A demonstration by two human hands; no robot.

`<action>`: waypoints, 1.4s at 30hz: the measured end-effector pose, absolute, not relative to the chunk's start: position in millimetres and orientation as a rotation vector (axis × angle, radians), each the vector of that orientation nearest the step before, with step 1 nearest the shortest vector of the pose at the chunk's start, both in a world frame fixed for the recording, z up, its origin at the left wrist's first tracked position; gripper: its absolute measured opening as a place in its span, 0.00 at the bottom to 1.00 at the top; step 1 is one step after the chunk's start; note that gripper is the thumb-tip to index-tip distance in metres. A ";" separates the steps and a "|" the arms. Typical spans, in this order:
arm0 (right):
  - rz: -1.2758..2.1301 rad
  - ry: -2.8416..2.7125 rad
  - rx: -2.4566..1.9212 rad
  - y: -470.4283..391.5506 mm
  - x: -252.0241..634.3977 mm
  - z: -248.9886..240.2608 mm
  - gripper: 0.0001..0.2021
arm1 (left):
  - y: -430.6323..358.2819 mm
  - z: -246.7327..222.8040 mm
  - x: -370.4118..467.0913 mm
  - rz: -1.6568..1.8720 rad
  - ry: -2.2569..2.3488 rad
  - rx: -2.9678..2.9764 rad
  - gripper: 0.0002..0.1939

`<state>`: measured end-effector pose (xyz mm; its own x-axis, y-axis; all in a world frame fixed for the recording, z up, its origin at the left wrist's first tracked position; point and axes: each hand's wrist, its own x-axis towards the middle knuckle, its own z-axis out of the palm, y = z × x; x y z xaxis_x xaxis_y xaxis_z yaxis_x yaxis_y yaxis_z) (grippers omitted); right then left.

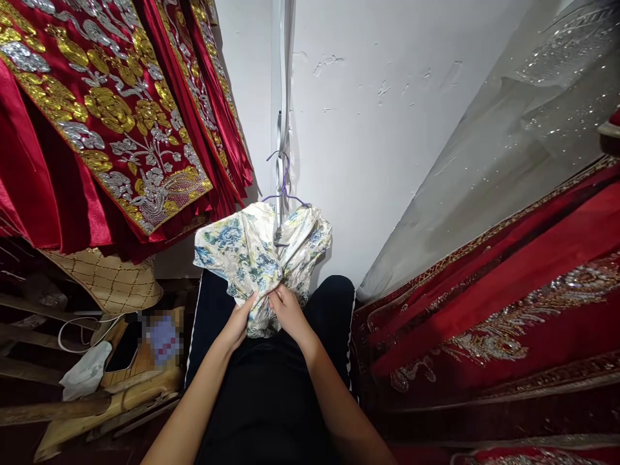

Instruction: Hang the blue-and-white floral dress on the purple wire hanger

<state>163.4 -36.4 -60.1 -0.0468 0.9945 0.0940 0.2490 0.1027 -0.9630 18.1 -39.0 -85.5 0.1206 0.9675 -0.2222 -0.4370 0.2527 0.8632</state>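
Observation:
A short-sleeved white blouse [256, 248] with blue and yellow flowers hangs from a purple wire hanger [283, 184]. Its lower part rests over my lap. Both hands meet at the front of the blouse, below the neckline. My left hand [242, 314] has its fingers closed on the cloth, thumb on top. Close beside it, my right hand [285, 303] pinches the front edge of the same blouse. Whether a button sits between the fingers is too small to tell.
Red garments [121, 123] with gold and silver sequins hang at upper left. A wooden bench [140, 387] at lower left bears a phone [124, 349] and a white cable. Red beaded garments [484, 323] and a sparkling sheer white cloth [523, 129] line the right side. Ahead stands a white wall [378, 142].

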 end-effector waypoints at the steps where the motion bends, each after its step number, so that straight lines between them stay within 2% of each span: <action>1: 1.041 -1.460 -1.306 -35.8 163.9 -60.9 0.09 | -38.4 -86.6 18.4 1.185 0.932 0.730 0.27; 7: 0.982 -1.510 -1.379 -34.6 169.9 -61.8 0.13 | -20.2 -112.1 -3.2 1.699 1.230 0.829 0.20; 12: 0.958 -1.542 -1.388 -36.1 167.6 -61.1 0.17 | -21.2 -116.3 -18.6 1.929 1.616 1.079 0.25; 17: 1.122 -1.426 -1.311 -36.5 161.4 -62.8 0.13 | -41.0 -94.1 18.5 1.535 1.306 1.668 0.18; 22: 1.420 -1.280 -1.180 -41.4 168.2 -60.4 0.09 | -41.3 -90.0 40.8 1.372 1.193 1.752 0.02; 27: 1.368 -1.061 -1.132 -26.0 190.2 -25.1 0.11 | -43.2 -86.3 46.0 1.241 1.157 1.843 0.09; 33: 1.081 -1.113 -0.901 21.3 203.5 83.3 0.14 | -48.5 -81.0 61.8 1.068 1.122 2.030 0.09; 36: 0.972 -1.170 -0.869 19.1 195.3 117.1 0.12 | -44.0 -75.7 67.3 1.040 1.067 2.006 0.09; 40: 0.929 -1.283 -0.854 -1.2 191.1 121.7 0.08 | -25.4 -31.4 62.3 1.135 0.899 1.854 0.03; 42: 0.894 -1.301 -0.875 -7.2 193.8 118.9 0.08 | -12.5 8.7 56.3 1.318 0.827 1.816 0.13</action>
